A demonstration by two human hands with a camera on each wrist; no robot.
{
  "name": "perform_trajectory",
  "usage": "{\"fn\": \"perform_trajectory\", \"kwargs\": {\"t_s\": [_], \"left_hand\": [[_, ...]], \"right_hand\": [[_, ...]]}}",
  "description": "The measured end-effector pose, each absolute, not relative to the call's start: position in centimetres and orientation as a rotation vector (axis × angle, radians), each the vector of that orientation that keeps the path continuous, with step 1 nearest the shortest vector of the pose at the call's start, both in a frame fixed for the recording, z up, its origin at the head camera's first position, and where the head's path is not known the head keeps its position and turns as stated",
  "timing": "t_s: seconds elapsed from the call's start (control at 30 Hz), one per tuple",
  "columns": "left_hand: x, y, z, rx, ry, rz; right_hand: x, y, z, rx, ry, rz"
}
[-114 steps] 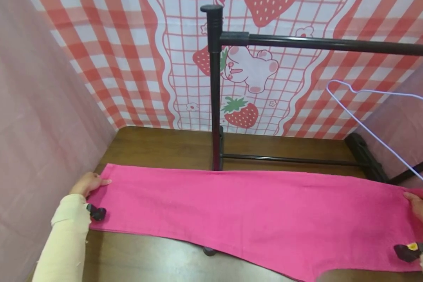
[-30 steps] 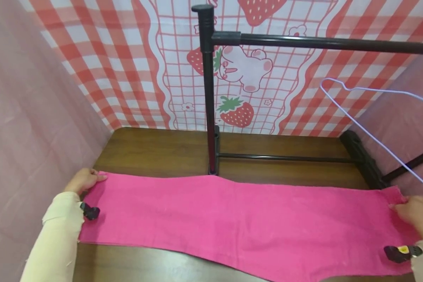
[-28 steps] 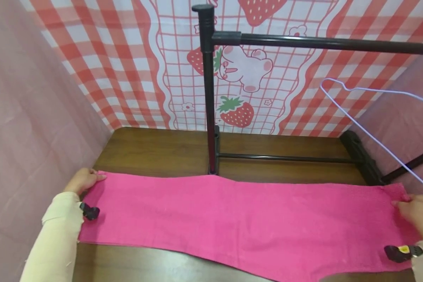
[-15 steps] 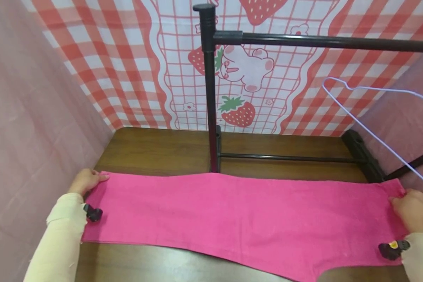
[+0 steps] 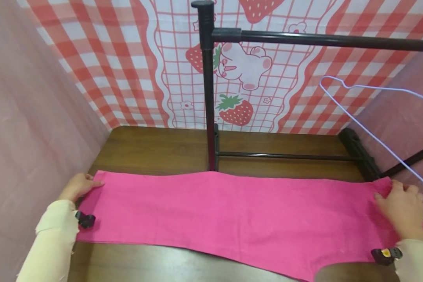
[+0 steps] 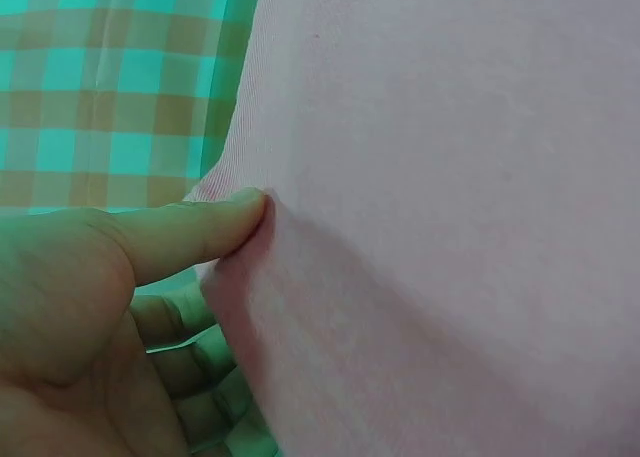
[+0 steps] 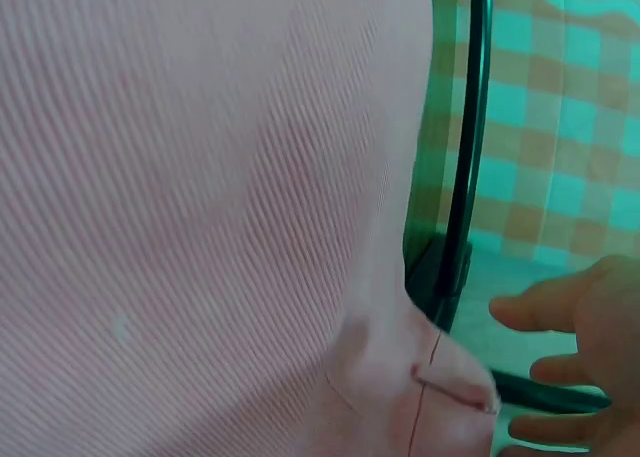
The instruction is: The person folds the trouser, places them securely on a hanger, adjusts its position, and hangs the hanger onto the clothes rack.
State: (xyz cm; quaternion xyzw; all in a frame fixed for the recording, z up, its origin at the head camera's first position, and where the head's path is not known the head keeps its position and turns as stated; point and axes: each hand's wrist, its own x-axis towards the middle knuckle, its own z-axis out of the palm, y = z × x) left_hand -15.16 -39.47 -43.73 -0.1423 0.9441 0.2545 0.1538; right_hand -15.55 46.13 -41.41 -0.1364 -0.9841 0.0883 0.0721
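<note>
Pink trousers (image 5: 232, 219), folded lengthwise, lie spread across the table from left to right. My left hand (image 5: 80, 185) pinches the upper corner of the leg end between thumb and fingers; the left wrist view shows the thumb on top of the cloth (image 6: 420, 177) and the other fingers beyond its edge. At the waist end, my right hand (image 5: 403, 205) is over the upper corner. In the right wrist view the fingers of that hand (image 7: 600, 347) are spread and apart from the waistband (image 7: 455, 392), with nothing between them.
A black clothes rack (image 5: 208, 98) stands behind the trousers on the brown table (image 5: 155, 150). A lilac wire hanger (image 5: 364, 125) is at the right, above the right hand. A pink curtain (image 5: 42, 117) borders the left side; a checked strawberry cloth (image 5: 239, 78) covers the back.
The right hand has let go of the waist corner, and its fingers have spread. It has come slightly left over the cloth. The left hand keeps its pinch, with little movement.
</note>
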Motion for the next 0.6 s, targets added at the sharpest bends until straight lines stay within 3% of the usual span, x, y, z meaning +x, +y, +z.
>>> {"fn": "perform_trajectory", "kwargs": {"t_s": [0.6], "left_hand": [[-12.0,-39.9,-43.9,-0.448,2.678,0.878]], "right_hand": [[-16.2,39.1,-42.0,-0.019,-3.033,0.478]]}}
